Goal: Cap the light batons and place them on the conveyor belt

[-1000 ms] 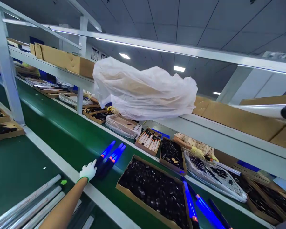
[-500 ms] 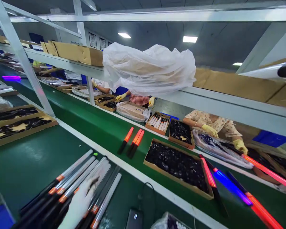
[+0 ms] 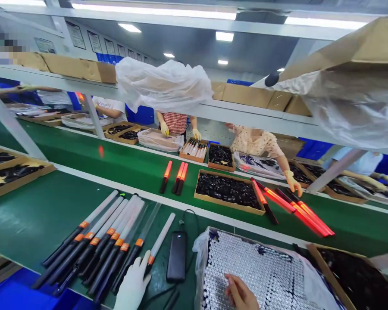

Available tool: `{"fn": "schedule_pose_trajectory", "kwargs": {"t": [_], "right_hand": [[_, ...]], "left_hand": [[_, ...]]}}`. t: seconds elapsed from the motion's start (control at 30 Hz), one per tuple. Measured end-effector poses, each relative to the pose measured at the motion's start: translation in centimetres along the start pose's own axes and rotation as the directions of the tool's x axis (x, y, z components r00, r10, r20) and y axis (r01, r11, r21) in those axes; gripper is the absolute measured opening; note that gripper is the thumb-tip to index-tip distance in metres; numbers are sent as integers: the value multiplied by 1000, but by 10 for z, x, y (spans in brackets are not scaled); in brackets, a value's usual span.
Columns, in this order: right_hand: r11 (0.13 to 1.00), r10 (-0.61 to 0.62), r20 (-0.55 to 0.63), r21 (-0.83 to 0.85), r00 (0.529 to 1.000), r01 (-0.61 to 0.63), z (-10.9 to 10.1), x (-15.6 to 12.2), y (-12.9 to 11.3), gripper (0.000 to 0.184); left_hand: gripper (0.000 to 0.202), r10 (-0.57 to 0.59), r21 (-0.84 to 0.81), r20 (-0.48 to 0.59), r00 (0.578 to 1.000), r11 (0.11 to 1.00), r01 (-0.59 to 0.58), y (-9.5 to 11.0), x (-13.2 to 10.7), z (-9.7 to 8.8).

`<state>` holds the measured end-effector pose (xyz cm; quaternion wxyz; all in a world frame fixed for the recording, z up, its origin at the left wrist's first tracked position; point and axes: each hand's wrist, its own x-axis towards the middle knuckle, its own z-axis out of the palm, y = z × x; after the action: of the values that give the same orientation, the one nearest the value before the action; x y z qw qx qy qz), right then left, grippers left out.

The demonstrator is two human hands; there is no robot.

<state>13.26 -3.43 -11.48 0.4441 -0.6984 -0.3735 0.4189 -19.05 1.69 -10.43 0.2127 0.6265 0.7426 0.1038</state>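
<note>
1. In the head view, your left grip point(image 3: 132, 286), a white-gloved hand, stands open with its fingers together, holding nothing, just beside the nearest clear wand.
2. Your right grip point(image 3: 241, 292), with its bare-looking fingers curled, rests on round silver caps point(image 3: 265, 271). You cannot tell whether it has hold of any.
3. The caps lie heaped beneath that hand in a plastic-lined carton point(image 3: 198, 267), and many are left.
4. A row of clear plastic wands point(image 3: 116, 232) with orange collars and black handles lies finished-looking on the green counter point(image 3: 19, 215), unlit, beside a black power bank point(image 3: 176, 257).
5. Farther off, glowing red wands point(image 3: 297, 211) lie on the green conveyor belt point(image 3: 84, 150), near a cardboard tray of black parts point(image 3: 228, 189).
</note>
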Motion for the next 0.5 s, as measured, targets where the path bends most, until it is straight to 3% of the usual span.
{"fn": "schedule_pose_trajectory", "kwargs": {"t": [0.1,0.23,0.37,0.5], "right_hand": [[963,-108,5,-249,994,105,-8,22,-12,67],[810,-277,112,-507,954,295,9,61,-40,50],[732,-292,157,-598,944,326,33,90,-52,39],[675,-260,220,-655,940,340,39,103,-49,27]], "left_hand": [[41,-8,-17,20,1000,1000,9,5,-10,-4],[39,-30,-43,29,999,999,32,4,-23,-5],[38,-44,-83,50,998,995,48,-2,-30,-1],[49,-66,-163,55,996,984,75,-5,-29,1]]}}
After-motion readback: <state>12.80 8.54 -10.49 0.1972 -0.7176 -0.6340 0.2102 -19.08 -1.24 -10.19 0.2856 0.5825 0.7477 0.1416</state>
